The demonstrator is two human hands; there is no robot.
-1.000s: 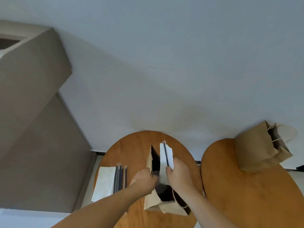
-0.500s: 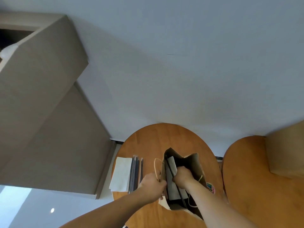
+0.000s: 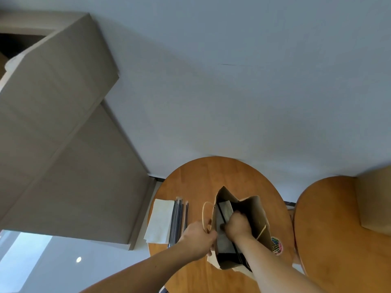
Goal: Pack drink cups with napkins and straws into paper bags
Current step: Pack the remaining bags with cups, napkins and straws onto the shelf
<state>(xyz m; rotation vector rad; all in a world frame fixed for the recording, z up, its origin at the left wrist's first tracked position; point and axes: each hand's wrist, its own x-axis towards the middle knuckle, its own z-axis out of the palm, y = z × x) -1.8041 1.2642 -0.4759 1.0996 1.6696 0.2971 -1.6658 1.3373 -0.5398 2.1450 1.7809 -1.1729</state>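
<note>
Head view, looking down. A pale wall [image 3: 232,92] fills most of the field; a grey-brown cabinet [image 3: 63,134] occupies the left. Below, two round wooden surfaces stand side by side: the tabletop [image 3: 211,178] at centre and the right tabletop [image 3: 328,229], which is cut off by the frame edge. A second bag [image 3: 374,199], brown paper, stands at the far right and is only partly in view.

The bag [image 3: 254,210], brown paper, stands upright on the near half of the tabletop with its mouth spread open; its inside is dark and the contents low down cannot be made out. Its handle [image 3: 203,214] loops out to the left.

To the left of the bag, near the tabletop's left edge, lies the napkin stack [image 3: 158,220], white, and just beside it on the right lie the loose straws [image 3: 178,220], dark and parallel to it.

The left hand [image 3: 197,237] grips the bag's near left rim beside the handle, fingers curled. The right hand [image 3: 238,226] reaches into the bag's mouth, fingers curled round a napkin [image 3: 225,209] that stands against the inner left wall, with a dark straw [image 3: 220,214] along its left edge.

A small multicoloured object [image 3: 276,245] sits on the tabletop just right of the bag; what it is cannot be told.
</note>
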